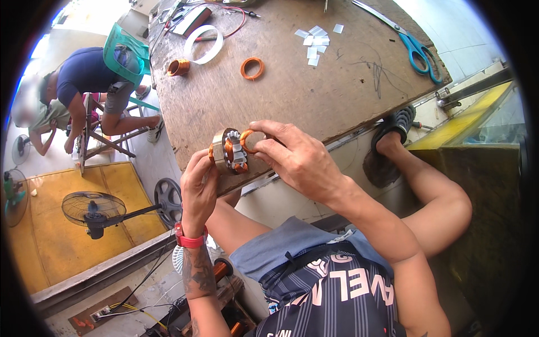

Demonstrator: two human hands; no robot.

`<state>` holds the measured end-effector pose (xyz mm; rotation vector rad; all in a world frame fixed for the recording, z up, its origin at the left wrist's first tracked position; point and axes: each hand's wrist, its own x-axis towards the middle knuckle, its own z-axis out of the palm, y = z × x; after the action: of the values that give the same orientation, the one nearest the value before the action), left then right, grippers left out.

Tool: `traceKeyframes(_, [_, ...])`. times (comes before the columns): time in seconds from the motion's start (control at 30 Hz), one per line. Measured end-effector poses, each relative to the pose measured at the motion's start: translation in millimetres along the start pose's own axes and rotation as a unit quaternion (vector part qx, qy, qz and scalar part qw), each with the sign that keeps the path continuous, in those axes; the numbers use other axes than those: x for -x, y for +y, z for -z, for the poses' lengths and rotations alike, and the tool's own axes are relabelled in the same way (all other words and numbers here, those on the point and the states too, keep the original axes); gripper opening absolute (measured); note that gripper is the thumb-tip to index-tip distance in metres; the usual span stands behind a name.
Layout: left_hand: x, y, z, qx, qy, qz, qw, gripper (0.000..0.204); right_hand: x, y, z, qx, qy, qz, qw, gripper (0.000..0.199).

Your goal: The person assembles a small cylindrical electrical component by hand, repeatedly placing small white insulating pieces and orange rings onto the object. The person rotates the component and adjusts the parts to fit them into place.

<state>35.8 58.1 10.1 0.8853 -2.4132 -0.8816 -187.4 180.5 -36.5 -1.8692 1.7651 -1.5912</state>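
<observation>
My left hand (200,178) is closed around the side of a motor stator (227,151), a metal ring with copper windings and pale slot liners inside. It is held up on edge just over the table's near edge. A copper wire coil (245,141) is pinched between the thumb and fingers of my right hand (289,154), right against the stator's open face. Whether the coil sits in a slot cannot be made out. Two loose copper coils lie farther off on the table: a flat ring (252,68) and a thicker one (178,68).
On the wooden table (314,106) are a white tape roll (204,44), small clear film pieces (314,40), blue-handled scissors (418,53) and a meter with leads (191,21). A standing fan (93,210) is at left. Two people (84,73) are beyond it.
</observation>
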Motion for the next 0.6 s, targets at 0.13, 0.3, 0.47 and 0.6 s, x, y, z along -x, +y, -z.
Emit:
traceKeyframes(0.13, [-5.5, 6.0, 1.3, -0.025, -0.020, -0.001, 0.999, 0.031, 0.6, -0.1, 0.4, -0.002, -0.005, -0.005, 1.000, 0.020])
traceKeyframes(0.3, [-15.4, 4.6, 6.4, -0.063, -0.044, -0.035, 0.996, 0.032, 0.5, -1.6, 1.4, 0.006, -0.016, -0.008, 1.000, 0.021])
traceKeyframes(0.47, [-30.8, 5.5, 15.3, -0.083, -0.083, -0.026, 0.993, 0.033, 0.3, -3.5, 2.7, 0.033, -0.035, 0.006, 0.999, 0.022])
traceKeyframes(0.6, [-39.5, 12.2, 20.9, -0.047, -0.097, 0.052, 0.993, 0.029, 0.1, -3.9, 1.6, 0.053, -0.050, 0.017, 0.997, 0.022])
